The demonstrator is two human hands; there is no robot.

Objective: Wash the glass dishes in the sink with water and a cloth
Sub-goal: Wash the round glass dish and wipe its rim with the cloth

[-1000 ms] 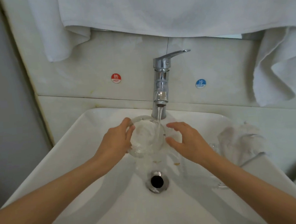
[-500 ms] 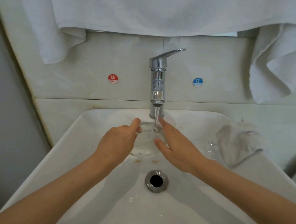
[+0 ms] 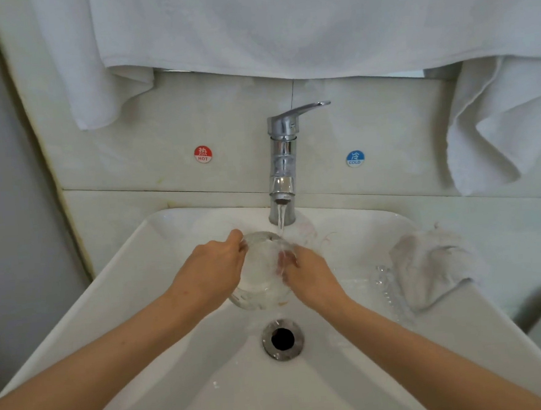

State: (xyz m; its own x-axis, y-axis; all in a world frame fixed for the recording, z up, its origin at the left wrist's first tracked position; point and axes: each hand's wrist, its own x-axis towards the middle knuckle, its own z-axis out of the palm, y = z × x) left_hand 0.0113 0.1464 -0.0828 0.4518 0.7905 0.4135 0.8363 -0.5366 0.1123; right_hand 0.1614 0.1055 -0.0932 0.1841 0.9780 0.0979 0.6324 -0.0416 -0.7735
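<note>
Left hand gripped the glass dish at nine o'clock; right hand at three, fingers blurred behind glass, grip unclear.

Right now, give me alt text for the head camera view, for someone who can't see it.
Two bare hands hold a clear glass dish under the running tap over a white sink, the left hand gripping its rim, the right hand with fingers inside it. A crumpled grey cloth lies on the sink's right edge.
</note>
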